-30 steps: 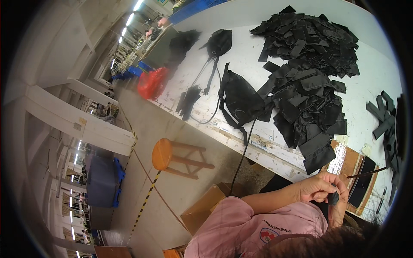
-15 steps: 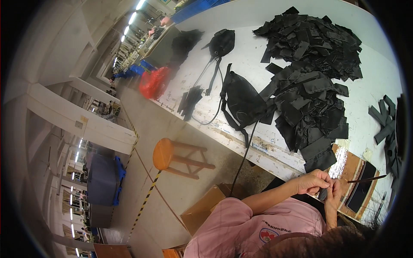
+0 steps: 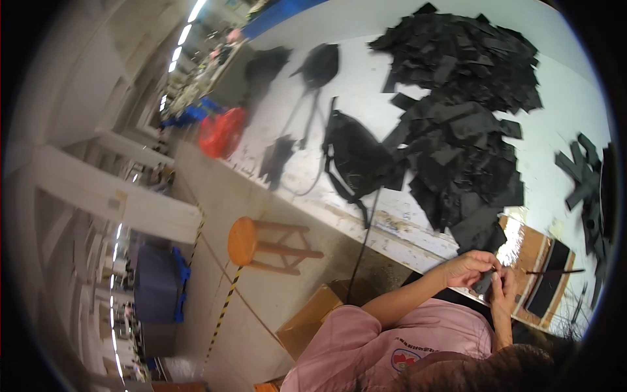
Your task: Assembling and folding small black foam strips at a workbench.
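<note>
Both hands had drawn together since a second earlier: the left hand (image 3: pixel 469 266) and right hand (image 3: pixel 504 287) now met over a small dark piece (image 3: pixel 484 283), fingers curled narrowly and pinching it just above the brown board (image 3: pixel 535 251) at the near table edge, suggesting close fingerwork had begun. A thin dark rod (image 3: pixel 555 271) lay across the board; the black cut-piece heap (image 3: pixel 457 124) stayed on the white table (image 3: pixel 575 98), and the cardboard box (image 3: pixel 313 320) below showed no contents.

Bright even light cast by ceiling strip lights (image 3: pixel 186 29) at 11 o'clock, glare seen on the pale worktop (image 3: pixel 575 111), edges bent and vignetted black, slight motion blur throughout.
</note>
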### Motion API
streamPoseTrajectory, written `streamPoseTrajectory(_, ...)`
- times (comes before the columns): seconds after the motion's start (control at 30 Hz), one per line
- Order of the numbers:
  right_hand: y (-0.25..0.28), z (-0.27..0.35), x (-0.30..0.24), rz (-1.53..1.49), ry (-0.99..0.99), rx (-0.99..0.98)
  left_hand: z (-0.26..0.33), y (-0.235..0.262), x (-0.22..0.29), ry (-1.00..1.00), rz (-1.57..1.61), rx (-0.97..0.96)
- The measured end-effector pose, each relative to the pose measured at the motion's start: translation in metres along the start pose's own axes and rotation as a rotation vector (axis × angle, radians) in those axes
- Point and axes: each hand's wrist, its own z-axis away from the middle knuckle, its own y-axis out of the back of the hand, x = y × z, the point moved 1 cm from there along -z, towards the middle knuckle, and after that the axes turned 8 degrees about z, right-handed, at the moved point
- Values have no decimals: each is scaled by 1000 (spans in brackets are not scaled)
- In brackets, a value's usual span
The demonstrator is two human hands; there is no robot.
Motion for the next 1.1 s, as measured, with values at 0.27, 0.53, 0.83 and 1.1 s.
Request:
streamPoseTrajectory(0.27,7,1,-19,118,42,-17,-2,10,-7,-31,-94,23)
streamPoseTrajectory(0.53,18,0,-38,-24,-106,-135,-1,-5,3,50,23,-97)
streamPoseTrajectory(0.83,117,2,-149,23,290,147,-26,-168,31,-142,-108,-170)
streamPoseTrajectory(1.1,136,-32,-141,-451,-39,82,-72,-188,41,91,243,-236)
